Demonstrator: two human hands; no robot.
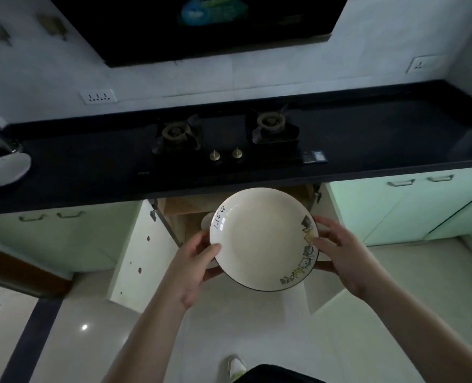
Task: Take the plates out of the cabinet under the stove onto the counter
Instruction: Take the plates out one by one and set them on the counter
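Note:
A cream plate [261, 237] with a dark rim, the word "life" and small drawings along one edge is held level in front of the open cabinet [185, 214] under the stove. My left hand [194, 268] grips its left rim, thumb on top. My right hand [345, 254] grips its right rim. Behind the plate, inside the cabinet, a bit of another white dish [206, 220] shows. The black counter [91, 172] runs across above the plate.
A two-burner gas stove [223, 136] with two knobs sits in the counter. A white plate [4, 170] lies on the counter at far left, by a metal object. The cabinet's doors [143, 250] stand open on both sides. A range hood hangs above.

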